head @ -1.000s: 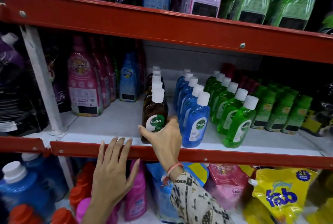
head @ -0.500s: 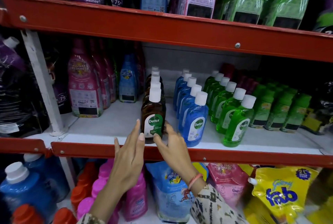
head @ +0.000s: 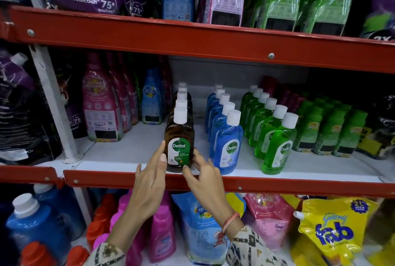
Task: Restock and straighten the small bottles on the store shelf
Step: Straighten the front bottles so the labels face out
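Observation:
A front brown Dettol bottle [head: 179, 137] with a white cap stands upright at the head of a row of brown bottles on the middle shelf [head: 128, 158]. My left hand [head: 151, 178] touches its left side with fingertips. On its lower right side rest the fingertips of my right hand [head: 203, 178]. Both hands frame the bottle near the shelf's red front edge. To the right stand a row of blue Dettol bottles [head: 226, 137] and a row of green Dettol bottles [head: 275, 141], each running back into the shelf.
Pink and blue softener bottles [head: 100, 111] fill the shelf's left part; dark green bottles [head: 333, 131] fill the right. A red upper shelf rail [head: 192, 41] hangs above. Pouches and large bottles crowd the shelf below, including a yellow pouch [head: 333, 229].
My left hand rose from the red shelf edge to the brown bottle's left side. My right hand shifted from gripping the bottle's front to fingertips at its lower right.

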Demonstrator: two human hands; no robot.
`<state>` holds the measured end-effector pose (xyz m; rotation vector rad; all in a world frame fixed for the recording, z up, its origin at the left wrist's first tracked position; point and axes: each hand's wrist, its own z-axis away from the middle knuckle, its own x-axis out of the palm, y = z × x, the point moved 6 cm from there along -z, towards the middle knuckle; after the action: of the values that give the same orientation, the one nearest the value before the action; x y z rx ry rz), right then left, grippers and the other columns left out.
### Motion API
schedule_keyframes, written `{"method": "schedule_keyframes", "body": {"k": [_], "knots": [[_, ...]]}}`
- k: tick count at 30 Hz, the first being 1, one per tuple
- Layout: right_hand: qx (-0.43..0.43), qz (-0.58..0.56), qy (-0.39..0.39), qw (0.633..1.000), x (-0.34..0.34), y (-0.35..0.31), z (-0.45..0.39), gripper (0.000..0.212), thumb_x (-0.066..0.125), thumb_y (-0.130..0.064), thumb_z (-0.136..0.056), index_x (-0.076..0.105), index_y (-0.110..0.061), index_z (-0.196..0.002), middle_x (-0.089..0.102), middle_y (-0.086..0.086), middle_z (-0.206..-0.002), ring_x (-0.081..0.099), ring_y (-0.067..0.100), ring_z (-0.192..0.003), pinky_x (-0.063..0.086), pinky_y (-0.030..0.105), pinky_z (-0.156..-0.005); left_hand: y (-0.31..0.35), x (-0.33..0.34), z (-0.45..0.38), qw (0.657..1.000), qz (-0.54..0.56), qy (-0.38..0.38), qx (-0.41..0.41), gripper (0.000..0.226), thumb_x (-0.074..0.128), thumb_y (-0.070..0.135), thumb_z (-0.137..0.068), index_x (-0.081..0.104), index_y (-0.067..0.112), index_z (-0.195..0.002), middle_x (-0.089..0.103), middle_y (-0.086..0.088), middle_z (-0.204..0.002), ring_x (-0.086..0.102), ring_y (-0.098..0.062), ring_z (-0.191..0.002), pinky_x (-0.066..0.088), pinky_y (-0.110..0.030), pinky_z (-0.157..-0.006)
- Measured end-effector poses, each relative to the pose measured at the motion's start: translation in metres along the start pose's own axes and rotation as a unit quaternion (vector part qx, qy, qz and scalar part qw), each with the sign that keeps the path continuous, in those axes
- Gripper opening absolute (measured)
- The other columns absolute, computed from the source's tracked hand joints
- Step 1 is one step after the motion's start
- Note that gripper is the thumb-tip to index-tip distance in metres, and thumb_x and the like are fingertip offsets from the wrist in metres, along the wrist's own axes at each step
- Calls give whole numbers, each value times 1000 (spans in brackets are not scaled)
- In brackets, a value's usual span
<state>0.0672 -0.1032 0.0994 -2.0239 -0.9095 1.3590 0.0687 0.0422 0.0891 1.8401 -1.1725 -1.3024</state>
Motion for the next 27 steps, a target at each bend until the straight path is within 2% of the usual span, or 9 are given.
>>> {"method": "schedule_keyframes", "body": {"k": [4,6,8,10,13,16,20,24,27], "knots": [[-23,-38,97,994,-35,-8,13,43,57,-30,-89,58,-20,-131,69,-3,-124,64,9,-113,48,29,-100,17,-3,12,993,-8,113,38,75,15,69,-91,36,30,-151,40,19,-144,38,-1,-135,26,-44,-121],[-21,-68,169,983,-60,-2,22,29,59,-21,-88,66,-21,-116,73,-8,-108,67,3,-98,53,31,-91,29,-1,23,980,-10,179,83,61,22,60,-97,44,27,-144,47,14,-133,46,6,-120,39,-31,-104],[5,-85,227,970,-82,13,27,22,60,-15,-87,67,-20,-107,73,-8,-98,68,4,-91,56,35,-86,39,11,31,980,1,165,107,52,25,56,-98,46,31,-138,53,13,-126,51,11,-112,42,-27,-93],[39,-78,245,966,-98,27,25,25,59,-15,-88,64,-17,-112,71,-3,-104,66,11,-95,54,39,-90,47,33,34,992,33,81,92,56,24,62,-95,44,34,-140,56,13,-133,55,5,-119,47,-35,-101],[109,-15,150,983,-100,45,10,56,48,-34,-84,49,-11,-136,63,7,-129,61,24,-116,47,37,-99,60,64,30,998,30,-39,48,67,19,68,-95,28,35,-153,34,17,-157,34,0,-144,18,-37,-126],[119,28,76,990,-92,52,2,60,40,-38,-79,48,-16,-134,69,12,-120,64,33,-110,50,44,-94,74,87,23,991,-17,-134,17,77,9,68,-92,6,31,-160,14,22,-158,14,-3,-152,-5,-31,-126],[103,32,66,992,-90,58,1,56,38,-36,-80,50,-18,-132,72,12,-114,64,35,-107,48,46,-94,76,103,13,983,-17,-184,-6,100,-4,89,-78,-1,32,-159,12,11,-168,5,-5,-154,-12,-39,-126],[104,11,64,993,-94,58,9,60,39,-32,-80,47,-15,-136,68,8,-126,60,31,-118,45,45,-102,68,103,5,984,-6,-175,-20,103,-7,93,-69,-3,39,-158,21,15,-164,11,-13,-155,-5,-38,-127],[103,-2,59,993,-97,56,13,49,46,-16,-88,47,-11,-137,65,6,-129,60,23,-120,42,43,-108,57,104,-3,984,19,-173,-31,98,-4,93,-71,3,46,-157,20,18,-164,9,-14,-155,4,-47,-129]]}}
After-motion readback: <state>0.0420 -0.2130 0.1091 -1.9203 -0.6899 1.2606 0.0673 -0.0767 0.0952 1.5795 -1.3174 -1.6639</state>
